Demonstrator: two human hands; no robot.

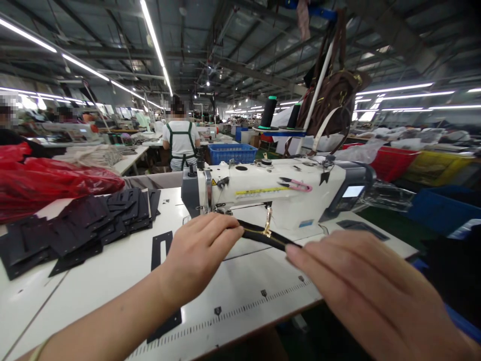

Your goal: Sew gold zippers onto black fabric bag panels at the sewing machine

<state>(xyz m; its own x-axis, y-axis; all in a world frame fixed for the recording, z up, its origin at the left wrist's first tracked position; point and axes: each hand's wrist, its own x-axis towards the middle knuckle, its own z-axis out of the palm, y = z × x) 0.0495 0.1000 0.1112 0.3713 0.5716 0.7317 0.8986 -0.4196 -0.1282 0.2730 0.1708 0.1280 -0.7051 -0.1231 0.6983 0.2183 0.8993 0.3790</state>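
A black zipper with gold teeth is stretched between my two hands, in front of the sewing machine. Its gold slider and pull sit about midway along, the pull pointing up. My left hand pinches the left end, close to the needle area, which it partly hides. At the right end, the fingers of my right hand close on the tape; this hand is slightly blurred. Beneath my left wrist lies a black panel with a slot, partly covered by my arm.
Black cut pieces are piled at the left beside red plastic bags. Pink-handled thread snips rest on the machine. Thread cones and a brown bag are behind it. A person faces away near a blue basket.
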